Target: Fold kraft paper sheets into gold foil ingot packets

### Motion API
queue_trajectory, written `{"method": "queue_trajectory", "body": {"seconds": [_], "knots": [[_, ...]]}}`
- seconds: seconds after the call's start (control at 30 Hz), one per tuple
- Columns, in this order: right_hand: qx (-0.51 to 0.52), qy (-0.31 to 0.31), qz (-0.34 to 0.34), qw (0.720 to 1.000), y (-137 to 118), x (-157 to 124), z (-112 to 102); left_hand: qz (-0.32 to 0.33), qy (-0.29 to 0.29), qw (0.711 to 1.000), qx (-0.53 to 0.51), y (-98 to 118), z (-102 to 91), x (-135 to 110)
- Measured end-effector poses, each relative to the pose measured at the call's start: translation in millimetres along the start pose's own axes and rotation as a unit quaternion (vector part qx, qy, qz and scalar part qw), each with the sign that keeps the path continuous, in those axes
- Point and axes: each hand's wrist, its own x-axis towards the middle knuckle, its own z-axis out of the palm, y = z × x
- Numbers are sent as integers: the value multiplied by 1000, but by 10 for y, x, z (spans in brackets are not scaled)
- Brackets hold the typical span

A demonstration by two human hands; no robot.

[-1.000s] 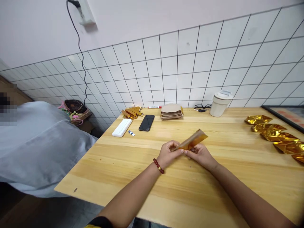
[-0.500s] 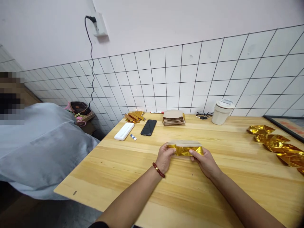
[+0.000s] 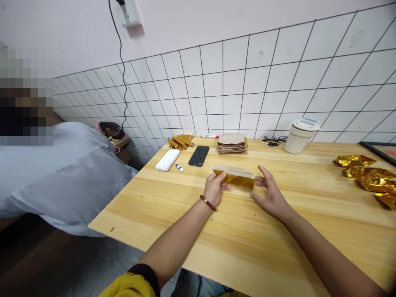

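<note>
A partly folded sheet of gold foil paper with a pale strip along its far edge is held above the wooden table. My left hand, with a beaded bracelet at the wrist, pinches its left end between thumb and fingers. At the right end, my right hand has its thumb and fingers spread apart around the sheet's edge and grips nothing. Several folded gold foil pieces lie on the right of the table. Behind the sheet stands a stack of brownish paper.
Along the wall are gold strips, a marker, glasses and a white cup. A phone, a white power bank and a small blue-white tube lie left of centre. A person in grey sits at left.
My right hand has let go of the foil sheet and opened at its right end. My left hand still holds the sheet, now tilted down to the right. The camera view has shifted.
</note>
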Motion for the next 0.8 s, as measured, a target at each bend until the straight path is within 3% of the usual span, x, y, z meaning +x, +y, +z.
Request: {"method": "queue_trajectory", "body": {"seconds": [0.17, 0.33, 0.53, 0.8], "knots": [[-113, -8, -133, 985, -72, 11, -11, 35, 11, 996, 81, -16, -24, 31], [-147, -48, -157, 975, -83, 4, 7, 30, -2, 992, 119, -46, -39, 43], [-95, -54, -117, 987, -11, -2, 30, 18, -29, 990, 133, -70, -50, 49], [32, -16, 12, 999, -54, 21, 23, 20, -90, 990, 109, -50, -14, -13]]}}
